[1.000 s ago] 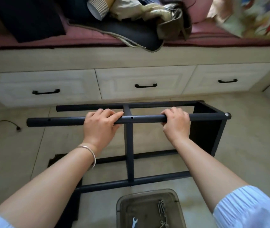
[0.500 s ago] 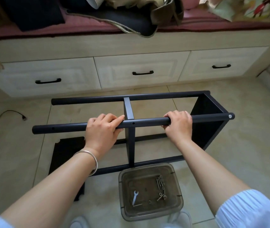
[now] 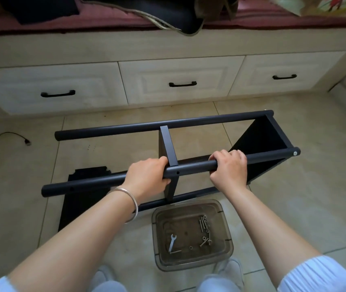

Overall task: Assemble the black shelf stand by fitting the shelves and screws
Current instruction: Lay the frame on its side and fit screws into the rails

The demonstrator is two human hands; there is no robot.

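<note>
Nearest, at six o'clock, the plastic tub [image 3: 226, 220] holds screws [image 3: 204, 223] and a wrench [image 3: 172, 242]. Left hand [image 3: 147, 178] and right hand [image 3: 229, 167] both wrap the shelf stand's [image 3: 168, 125] near tube at centre, stand lying sideways on the floor. Best to keep both grips level so the unscrewed middle shelf [image 3: 169, 148] stays seated.
</note>
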